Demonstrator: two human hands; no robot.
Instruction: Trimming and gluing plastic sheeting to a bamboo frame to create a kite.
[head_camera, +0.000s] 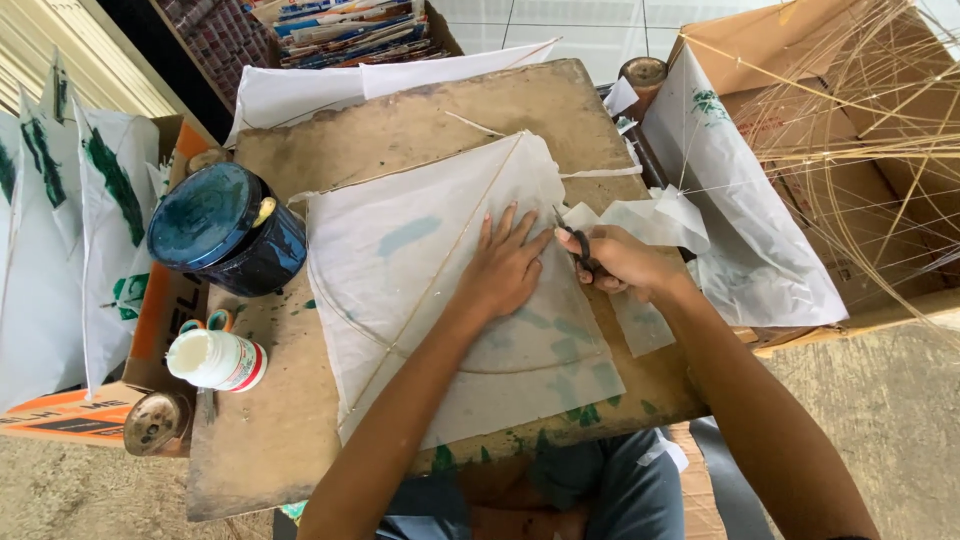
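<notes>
Two bare hands work over a thin white paper kite (440, 290), a translucent diamond stretched on slim bamboo sticks, lying across the middle of a worn, stained wooden board (290, 440). Green smudges show faintly through the paper near the board's near edge. Left hand (505, 268) lies flat, palm down, fingers spread and pointing away, pressing the sheet at its right half. Right hand (622, 262) curls closed around black-handled scissors (576, 246), blades aimed at the kite's right edge; the blade tips are hard to make out against the paper. Loose white paper scraps (655, 218) crumple just beside that hand at the board's right edge. At the left edge stands a dark blue round tin (225, 228), paint-smeared and glossy, and nearer, a small white glue bottle (215, 360) lies on its side. Cardboard box (850, 100) at the right holds a tangle of bare bamboo frames, cut off by the picture's edge. Both forearms reach in from below.
</notes>
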